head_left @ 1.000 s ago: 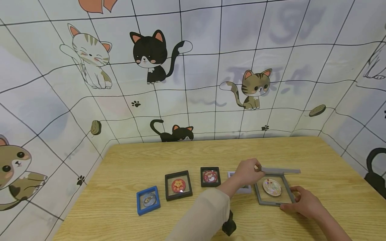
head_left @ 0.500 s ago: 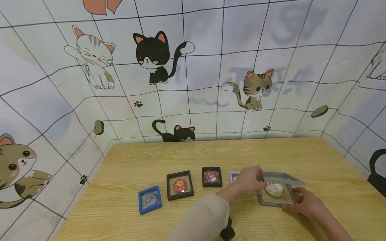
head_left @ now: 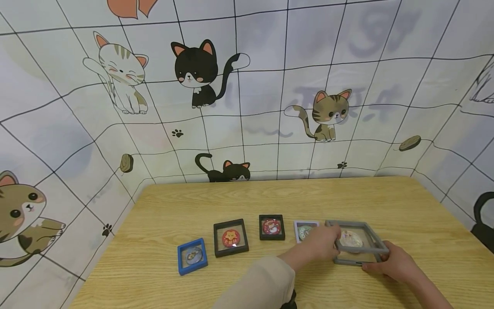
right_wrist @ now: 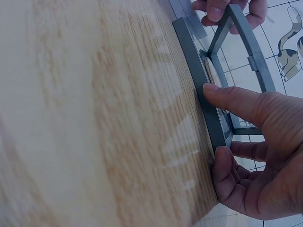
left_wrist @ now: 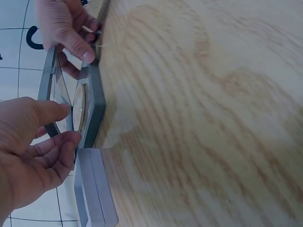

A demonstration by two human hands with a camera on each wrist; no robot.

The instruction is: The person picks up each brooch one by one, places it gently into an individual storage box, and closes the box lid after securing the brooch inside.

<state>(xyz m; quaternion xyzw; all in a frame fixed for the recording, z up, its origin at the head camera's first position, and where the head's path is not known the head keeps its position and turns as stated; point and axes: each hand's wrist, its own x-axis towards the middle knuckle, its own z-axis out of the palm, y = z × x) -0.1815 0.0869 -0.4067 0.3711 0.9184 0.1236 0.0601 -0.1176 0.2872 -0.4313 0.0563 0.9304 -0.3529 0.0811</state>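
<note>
A grey square display frame (head_left: 349, 261) with clear film lies on the table, its lid (head_left: 364, 249) tilted part-way over the lower half. A round, pale, glittery badge (head_left: 351, 238) rests inside, seen through the lid's film. My left hand (head_left: 322, 243) pinches the lid's left side between thumb and fingers, as the left wrist view also shows. At the lower half's right front corner, my right hand (head_left: 399, 262) grips the edge; in the right wrist view its thumb (right_wrist: 222, 94) presses the frame's side. A lilac frame (left_wrist: 94, 189) stands just left of it, partly behind my left hand.
Left along the wooden table (head_left: 231, 197) lie a small black frame (head_left: 272, 227), a larger black frame (head_left: 230, 238) and a blue frame (head_left: 192, 256), each with a round badge. A cat-patterned cloth wall (head_left: 262, 94) closes off the back. A black object (head_left: 484, 223) stands at the right.
My left hand has come down and forward toward me, swinging the grey lid from nearly upright to low over the badge. My right hand has kept its hold on the lower half.
</note>
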